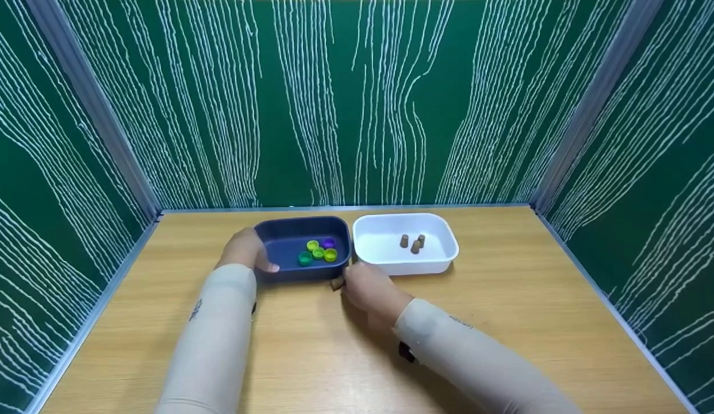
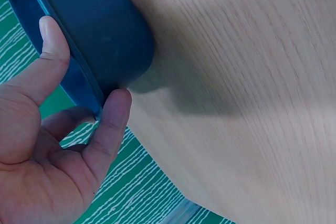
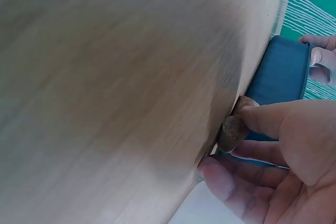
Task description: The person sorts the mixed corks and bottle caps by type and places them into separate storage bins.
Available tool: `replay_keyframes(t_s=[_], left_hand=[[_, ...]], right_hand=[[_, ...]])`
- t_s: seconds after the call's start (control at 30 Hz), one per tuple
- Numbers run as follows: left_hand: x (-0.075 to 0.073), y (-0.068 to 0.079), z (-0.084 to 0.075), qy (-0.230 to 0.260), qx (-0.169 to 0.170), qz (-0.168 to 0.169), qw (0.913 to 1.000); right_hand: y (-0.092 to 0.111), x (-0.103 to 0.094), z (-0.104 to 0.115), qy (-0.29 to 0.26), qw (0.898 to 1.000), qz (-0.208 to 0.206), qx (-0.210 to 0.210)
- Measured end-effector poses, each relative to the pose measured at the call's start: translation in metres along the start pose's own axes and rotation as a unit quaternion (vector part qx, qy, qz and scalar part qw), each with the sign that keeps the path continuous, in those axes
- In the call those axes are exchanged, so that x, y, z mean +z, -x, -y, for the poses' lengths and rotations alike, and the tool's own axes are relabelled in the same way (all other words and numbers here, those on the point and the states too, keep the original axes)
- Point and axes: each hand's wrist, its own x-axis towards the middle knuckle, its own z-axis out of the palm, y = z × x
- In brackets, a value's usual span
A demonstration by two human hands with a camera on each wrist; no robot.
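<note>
My left hand (image 1: 242, 250) holds the left end of a dark blue tray (image 1: 288, 276), thumb over the rim and fingers at its outer end, as the left wrist view shows (image 2: 79, 145). In the tray lie several small round caps: yellow-green (image 1: 330, 255), green (image 1: 305, 259) and purple (image 1: 329, 242). My right hand (image 1: 368, 287) is low over the table before the gap between the trays. In the right wrist view it pinches a cork stopper (image 3: 232, 134); a second cork (image 3: 247, 102) sits right against it, near the thumb tip.
A white tray (image 1: 409, 268) stands to the right of the blue one, with three cork stoppers (image 1: 415, 246) inside. Both are on a wooden table (image 1: 311, 351) enclosed by green walls (image 1: 311, 86) with white wavy lines.
</note>
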Motion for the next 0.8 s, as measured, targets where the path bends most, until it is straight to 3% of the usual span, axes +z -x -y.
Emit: replay_keyframes(t_s=[0.17,0.37,0.6,0.8], left_hand=[[0.0000,0.0002,-0.0005,0.006,-0.003,0.000,1.0000],[-0.0010,0.0038,-0.0007,0.013,-0.004,0.000,0.9999],[-0.0028,0.0082,-0.0011,-0.014,0.009,0.007,0.9998],[-0.0004,0.0030,-0.0008,-0.003,0.001,0.004,1.0000]], right_hand=[[0.0001,-0.0007,0.0012,-0.014,1.000,-0.004,-0.001],[-0.0005,-0.0002,0.0010,0.009,1.000,-0.014,-0.005],[-0.0006,0.0020,0.0013,0.001,0.999,-0.039,-0.023],[-0.0010,-0.0015,0.0030,0.000,1.000,-0.016,-0.006]])
